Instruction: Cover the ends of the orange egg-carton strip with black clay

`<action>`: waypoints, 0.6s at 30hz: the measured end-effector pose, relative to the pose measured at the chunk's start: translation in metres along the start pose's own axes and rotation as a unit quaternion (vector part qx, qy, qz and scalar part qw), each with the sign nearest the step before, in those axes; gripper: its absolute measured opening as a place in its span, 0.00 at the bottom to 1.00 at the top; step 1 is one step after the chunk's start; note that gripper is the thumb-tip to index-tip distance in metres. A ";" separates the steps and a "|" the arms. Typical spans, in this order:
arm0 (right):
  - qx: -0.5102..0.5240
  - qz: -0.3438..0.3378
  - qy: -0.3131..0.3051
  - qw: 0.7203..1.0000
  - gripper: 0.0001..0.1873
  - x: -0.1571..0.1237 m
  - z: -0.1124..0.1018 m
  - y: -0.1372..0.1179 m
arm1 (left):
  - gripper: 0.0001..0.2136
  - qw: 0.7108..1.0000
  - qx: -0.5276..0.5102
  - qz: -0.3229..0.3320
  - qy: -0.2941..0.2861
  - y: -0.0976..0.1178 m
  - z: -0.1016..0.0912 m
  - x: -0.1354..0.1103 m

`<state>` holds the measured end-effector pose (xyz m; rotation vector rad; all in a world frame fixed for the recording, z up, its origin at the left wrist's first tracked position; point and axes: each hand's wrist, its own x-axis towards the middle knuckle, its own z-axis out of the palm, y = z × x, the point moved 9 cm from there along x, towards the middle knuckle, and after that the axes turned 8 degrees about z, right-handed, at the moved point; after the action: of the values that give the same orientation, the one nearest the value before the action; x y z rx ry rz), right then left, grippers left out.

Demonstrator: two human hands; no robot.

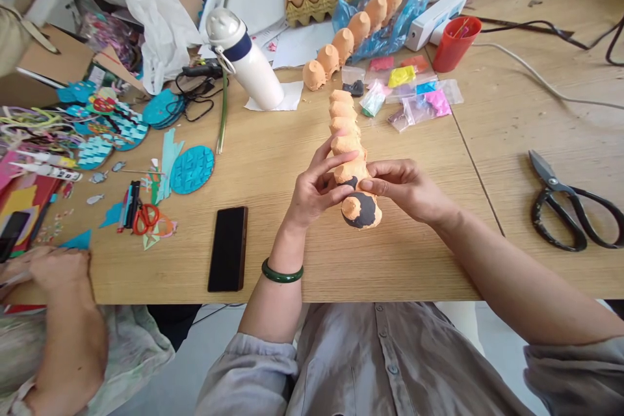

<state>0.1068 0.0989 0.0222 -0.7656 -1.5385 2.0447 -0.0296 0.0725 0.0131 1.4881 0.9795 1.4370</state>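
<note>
Both my hands are on an orange egg carton strip, a row of bumps pointing away from me. Dark grey clay is spread over its near end, with a second dark patch one bump further up. My left hand grips the strip from the left, fingers over its side. From the right, my right hand pinches its edge with thumb and forefinger near the upper dark patch. Another orange egg carton strip lies beyond, next to bags of coloured clay, one of them a small bag of black clay.
A white bottle stands behind on the left, and a phone lies near the front edge. Large scissors are at right, a red cup behind. At left, a co-worker's hand rests near small red scissors and paper scraps.
</note>
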 end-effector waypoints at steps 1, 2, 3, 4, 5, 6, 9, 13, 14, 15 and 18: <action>0.007 0.005 -0.001 1.000 0.26 0.000 0.001 0.001 | 0.23 1.000 -0.002 0.007 0.003 0.000 0.000 0.000; 0.012 0.008 -0.001 1.000 0.26 0.000 0.002 0.002 | 0.22 1.000 -0.006 0.013 0.004 -0.001 0.000 0.000; 0.013 0.010 0.000 1.000 0.26 -0.001 0.003 0.003 | 0.21 1.000 -0.010 0.016 0.005 -0.001 0.000 0.000; 0.010 0.010 0.000 1.000 0.26 -0.001 0.003 0.002 | 0.20 1.000 -0.015 0.015 0.004 -0.002 0.000 0.000; 0.005 0.007 0.001 1.000 0.26 -0.001 0.004 0.002 | 0.19 1.000 -0.019 0.012 0.004 -0.003 0.000 0.000; 0.000 0.005 0.002 1.000 0.26 -0.001 0.005 0.001 | 0.19 1.000 -0.022 0.007 0.004 -0.004 0.000 0.001; -0.008 0.002 -0.001 1.000 0.25 -0.002 0.008 -0.001 | 0.18 1.000 -0.025 -0.016 0.008 -0.008 0.001 0.001; -0.013 -0.003 -0.007 1.000 0.25 -0.001 0.010 -0.002 | 0.17 0.999 -0.040 -0.026 0.021 -0.011 0.003 0.001; -0.015 -0.004 -0.008 1.000 0.25 -0.001 0.010 -0.001 | 0.16 0.998 -0.046 -0.023 0.030 -0.011 0.003 0.001; -0.018 -0.002 -0.009 1.000 0.24 -0.001 0.010 0.000 | 0.16 0.998 -0.050 -0.021 0.038 -0.012 0.003 0.002; -0.024 0.005 -0.010 1.000 0.22 0.001 0.010 0.003 | 0.16 0.997 -0.050 -0.032 0.055 -0.015 0.005 0.002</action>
<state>0.0995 0.0913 0.0210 -0.7735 -1.6022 2.0358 -0.0248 0.0793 0.0003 1.3065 0.9977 1.5116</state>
